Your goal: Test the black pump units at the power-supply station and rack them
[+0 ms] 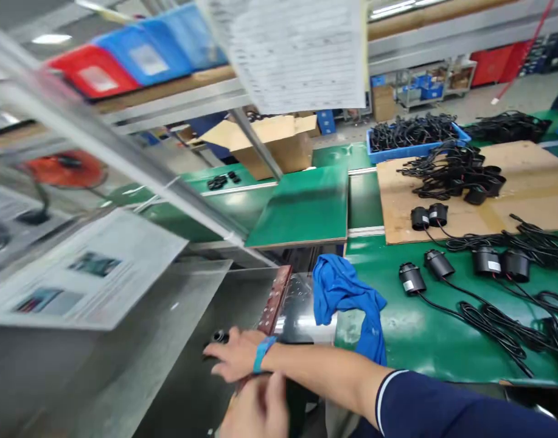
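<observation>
My right hand (230, 358), with a blue wristband (263, 353), reaches left across a grey metal machine surface (182, 340). Its fingers lie spread and flat, touching a small black cylindrical part (219, 336). My left hand (259, 410) is low at the bottom edge and blurred, just under the right wrist. Whether it holds anything is unclear. A brown perforated strip (275, 298) runs along the machine just beyond the right hand.
A blue cloth (347, 298) hangs over the edge of the green bench (397, 328). Black lamp-like parts with coiled cables (488, 263) lie on the bench and on a cardboard sheet (529, 182). Printed sheets (91, 274) hang at left, with a cardboard box (279, 146) behind.
</observation>
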{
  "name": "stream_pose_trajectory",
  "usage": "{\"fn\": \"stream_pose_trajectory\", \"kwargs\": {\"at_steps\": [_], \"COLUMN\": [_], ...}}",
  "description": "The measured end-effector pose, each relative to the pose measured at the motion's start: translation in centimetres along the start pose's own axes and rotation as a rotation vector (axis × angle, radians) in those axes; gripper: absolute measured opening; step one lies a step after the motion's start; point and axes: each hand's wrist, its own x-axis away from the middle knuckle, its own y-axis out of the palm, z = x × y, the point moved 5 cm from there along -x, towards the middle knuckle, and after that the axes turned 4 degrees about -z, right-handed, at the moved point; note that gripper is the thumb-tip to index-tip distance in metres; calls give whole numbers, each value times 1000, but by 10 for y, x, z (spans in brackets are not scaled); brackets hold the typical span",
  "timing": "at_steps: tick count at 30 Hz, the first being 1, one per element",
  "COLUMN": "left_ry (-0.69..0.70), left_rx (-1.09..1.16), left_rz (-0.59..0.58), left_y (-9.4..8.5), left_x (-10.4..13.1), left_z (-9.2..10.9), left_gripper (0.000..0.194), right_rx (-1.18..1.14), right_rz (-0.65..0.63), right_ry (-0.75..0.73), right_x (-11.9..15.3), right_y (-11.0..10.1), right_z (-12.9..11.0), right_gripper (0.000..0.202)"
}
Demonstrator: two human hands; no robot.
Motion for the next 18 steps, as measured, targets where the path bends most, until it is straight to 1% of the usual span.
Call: {"fn": "stream_pose_trajectory", "kwargs": {"at_steps": [1,2,3,5,6,7,8,9,10,11,12,13,14,15,16,18], "left_ry": [96,227,392,796,997,1178,1323,1436,1520,1580,1627,1660,1675,1669,1642,1547], "left_rx": [-45,-90,-130,-152,-174,-209,-251,-301,-343,-374,-391,-391,-372,-334,-277,-111], "left_rz": [-30,-60,-87,-170,-219,-259,-282,-292,-289,-279,-270,-268,-272,-280,-288,-285], "left_y": [11,25,42,86,110,133,154,173,187,198,204,205,203,196,185,155], "left_x": [-11,-22,-31,-37,-35,-31,-26,-21,-17,-15,-13,-12,-12,-13,-15,-19], "left_z": [30,64,101,173,202,224,239,248,252,254,253,250,247,243,238,223], "left_gripper": [31,32,34,39,41,42,40,36,31,27,25,23,23,23,24,26], "right_rx": [-26,-46,-64,-104,-123,-141,-158,-173,-187,-198,-207,-212,-211,-205,-197,-185], "right_rz": [0,-1,-5,-15,-15,-16,-16,-17,-18,-21,-25,-28,-28,-22,-14,10], "right_ry": [-3,-9,-15,-26,-22,-10,0,6,9,12,16,22,27,31,33,22], "right_x": [0,0,0,-1,-2,-3,-5,-6,-6,-6,-6,-5,-3,-2,-1,0], "right_y": [-1,-2,-3,-6,-7,-7,-8,-9,-9,-10,-10,-11,-12,-13,-14,-15], "right_z": [3,5,8,13,15,17,19,20,21,21,21,20,20,20,19,18], "right_gripper": [51,50,51,53,53,54,55,55,55,56,56,57,57,57,57,57]}}
